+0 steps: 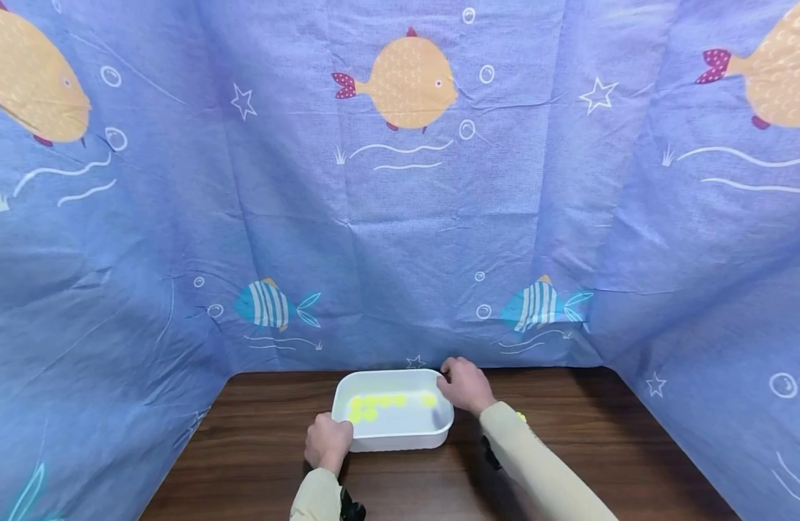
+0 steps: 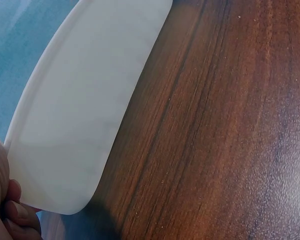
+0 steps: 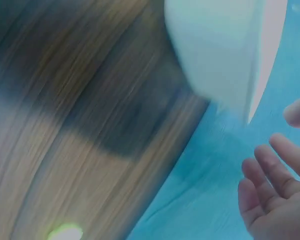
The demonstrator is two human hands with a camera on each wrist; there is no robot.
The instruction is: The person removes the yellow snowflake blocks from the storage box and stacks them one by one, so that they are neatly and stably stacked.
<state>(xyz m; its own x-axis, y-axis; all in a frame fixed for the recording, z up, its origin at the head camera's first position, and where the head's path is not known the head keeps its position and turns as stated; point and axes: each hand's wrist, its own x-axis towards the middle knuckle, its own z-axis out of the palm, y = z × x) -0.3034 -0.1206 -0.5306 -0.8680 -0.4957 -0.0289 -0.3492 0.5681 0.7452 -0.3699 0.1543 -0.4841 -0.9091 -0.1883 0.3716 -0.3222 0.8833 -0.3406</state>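
A white rectangular plastic tub (image 1: pixel 400 442) stands on the wooden table. Several small, round, bright yellow pieces (image 1: pixel 387 400) lie inside it, mostly in rows toward the left, one apart at the right. My left hand (image 1: pixel 329 439) grips the tub's near left corner; in the left wrist view its thumb and curled fingers (image 2: pixel 17 210) are at the rim. Over by the far right corner is my right hand (image 1: pixel 466 386). The right wrist view shows that hand (image 3: pixel 275 190) with loosely bent, spread fingers, apart from the tub wall (image 3: pixel 215 45) and holding nothing.
Another yellow piece (image 1: pixel 521 417) lies on the table (image 1: pixel 569 405) to the right, partly behind the right sleeve (image 1: pixel 537 456). A blue fish-print cloth (image 1: pixel 400 239) hangs behind the table and along both sides.
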